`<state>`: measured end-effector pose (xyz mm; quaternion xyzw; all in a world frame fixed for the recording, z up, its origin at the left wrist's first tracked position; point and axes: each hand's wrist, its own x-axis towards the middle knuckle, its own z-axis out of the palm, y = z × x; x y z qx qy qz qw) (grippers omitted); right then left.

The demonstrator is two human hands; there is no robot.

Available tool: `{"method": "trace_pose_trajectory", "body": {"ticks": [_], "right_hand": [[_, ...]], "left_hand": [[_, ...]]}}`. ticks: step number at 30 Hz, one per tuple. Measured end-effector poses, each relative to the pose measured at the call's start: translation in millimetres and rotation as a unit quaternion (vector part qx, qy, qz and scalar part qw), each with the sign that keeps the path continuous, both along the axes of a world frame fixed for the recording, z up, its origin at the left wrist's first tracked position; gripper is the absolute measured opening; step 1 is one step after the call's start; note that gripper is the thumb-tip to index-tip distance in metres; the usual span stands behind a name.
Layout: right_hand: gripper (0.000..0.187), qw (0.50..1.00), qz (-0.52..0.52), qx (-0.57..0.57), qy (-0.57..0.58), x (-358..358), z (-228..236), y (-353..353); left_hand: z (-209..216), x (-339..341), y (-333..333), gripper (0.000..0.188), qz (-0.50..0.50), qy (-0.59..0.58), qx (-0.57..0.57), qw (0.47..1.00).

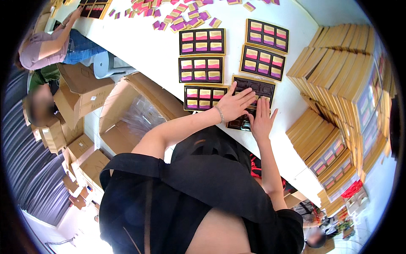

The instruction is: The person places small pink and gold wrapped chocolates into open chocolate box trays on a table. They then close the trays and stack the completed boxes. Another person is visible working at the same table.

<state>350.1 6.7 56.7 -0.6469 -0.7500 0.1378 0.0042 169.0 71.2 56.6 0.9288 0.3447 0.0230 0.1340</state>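
Observation:
A gold-edged box with a dark, sectioned tray (263, 86) lies on the white table, its visible upper compartments bare. Spread across its left and lower part are the fingers of my left hand (236, 106), open, with a bracelet at the wrist. My right hand (261, 122) lies just to the right, fingers stretched out, their tips on the tray's lower edge. Beneath both hands shows another dark tray (239, 124), partly hidden. Left of my hands, a box of small pink, purple and gold packets (204, 98) sits close by. What lies under my fingertips is hidden.
More filled boxes (201, 70) stand in two columns farther back, beyond them loose packets (186, 17). Tall stacks of gold-edged boxes (338, 80) line the right side. An open carton (122, 127) with clear plastic stands left of the table. A co-worker (48, 48) is at the far left.

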Motion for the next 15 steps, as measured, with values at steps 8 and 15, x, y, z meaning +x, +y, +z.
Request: {"method": "trace_pose_trajectory", "body": {"ticks": [8, 15], "right_hand": [[0.074, 1.0, 0.013, -0.022, -0.017, -4, -4, -3], [0.062, 0.997, -0.009, 0.065, 0.049, -11, 8, 18]], "left_hand": [[-7, -7, 8, 0.062, -0.049, -0.02, -0.052, 0.997], [26, -73, 108, 0.048, 0.14, -0.082, 0.105, 0.981]]}}
